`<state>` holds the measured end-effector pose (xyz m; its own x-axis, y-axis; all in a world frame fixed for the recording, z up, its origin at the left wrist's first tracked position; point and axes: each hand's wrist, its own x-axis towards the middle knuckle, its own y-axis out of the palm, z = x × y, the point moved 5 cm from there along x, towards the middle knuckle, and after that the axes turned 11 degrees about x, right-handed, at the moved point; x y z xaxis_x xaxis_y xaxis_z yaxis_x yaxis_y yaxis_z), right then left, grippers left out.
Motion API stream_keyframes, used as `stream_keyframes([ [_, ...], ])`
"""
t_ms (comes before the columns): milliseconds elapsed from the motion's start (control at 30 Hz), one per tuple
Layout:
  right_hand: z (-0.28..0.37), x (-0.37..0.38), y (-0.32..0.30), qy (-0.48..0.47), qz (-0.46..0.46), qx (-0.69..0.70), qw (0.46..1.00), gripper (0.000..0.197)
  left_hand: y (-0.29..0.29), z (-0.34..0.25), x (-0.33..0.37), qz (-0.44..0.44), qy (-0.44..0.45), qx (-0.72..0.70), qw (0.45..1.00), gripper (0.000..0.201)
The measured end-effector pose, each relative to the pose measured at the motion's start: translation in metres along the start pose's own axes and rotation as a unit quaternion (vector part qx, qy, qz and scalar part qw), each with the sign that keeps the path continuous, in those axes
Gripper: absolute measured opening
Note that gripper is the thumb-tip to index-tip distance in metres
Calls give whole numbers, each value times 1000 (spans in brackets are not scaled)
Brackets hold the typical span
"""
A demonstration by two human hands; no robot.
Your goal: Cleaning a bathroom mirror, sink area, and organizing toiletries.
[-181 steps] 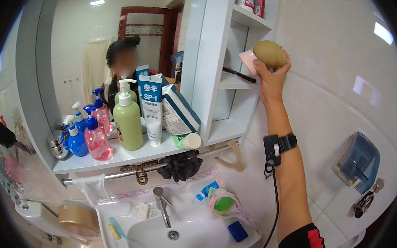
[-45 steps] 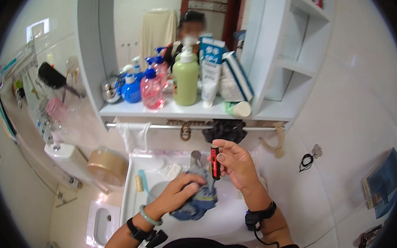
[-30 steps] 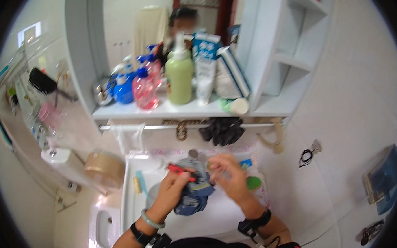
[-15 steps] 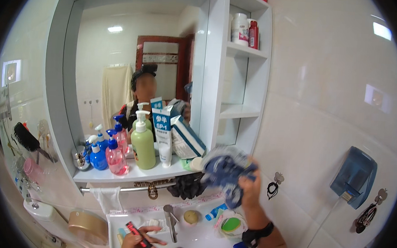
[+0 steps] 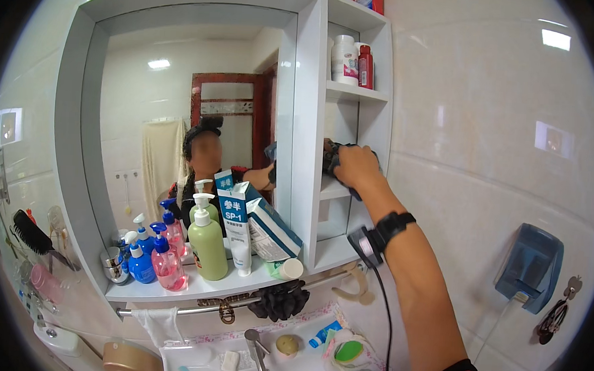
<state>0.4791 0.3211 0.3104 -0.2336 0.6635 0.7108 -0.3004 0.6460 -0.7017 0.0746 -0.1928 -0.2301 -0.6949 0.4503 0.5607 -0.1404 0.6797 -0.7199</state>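
My right hand (image 5: 358,167) reaches up into the side shelf column (image 5: 318,139), its fingers closed on a crumpled dark blue-grey cloth (image 5: 330,162). The hand and cloth are at the middle compartment, just above its shelf board (image 5: 335,189). The fingertips are partly hidden by the back of the hand. A black strap with a small boxy device (image 5: 366,246) and a cable sits on my right wrist. On the shelf above stand a white bottle (image 5: 344,60) and a red bottle (image 5: 366,67). My left hand is out of the picture.
A mirror (image 5: 134,89) adjoins the column. Pump bottles, including a green one (image 5: 207,251), and a toothpaste tube (image 5: 235,233) crowd the ledge (image 5: 194,289). Below are a rail, a black mesh sponge (image 5: 279,300) and a sink with a faucet (image 5: 257,355). A blue dispenser (image 5: 529,268) hangs right.
My right hand has risen from beside the ledge into the side shelf with the cloth. My left hand, which held a red and black stick-shaped thing over the sink, has left the picture.
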Motion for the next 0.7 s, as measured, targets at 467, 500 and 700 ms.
stream_keyframes([
  [467,25,-2,-16,-172,110,307,930,37,26,17,-49,118,-310,-293,897,37],
  [500,22,-2,-19,-188,112,341,914,37,23,12,-47,101,-318,-307,891,37],
  [700,-56,-5,-36,-141,189,693,681,42,18,14,-55,120,-368,-283,877,37],
])
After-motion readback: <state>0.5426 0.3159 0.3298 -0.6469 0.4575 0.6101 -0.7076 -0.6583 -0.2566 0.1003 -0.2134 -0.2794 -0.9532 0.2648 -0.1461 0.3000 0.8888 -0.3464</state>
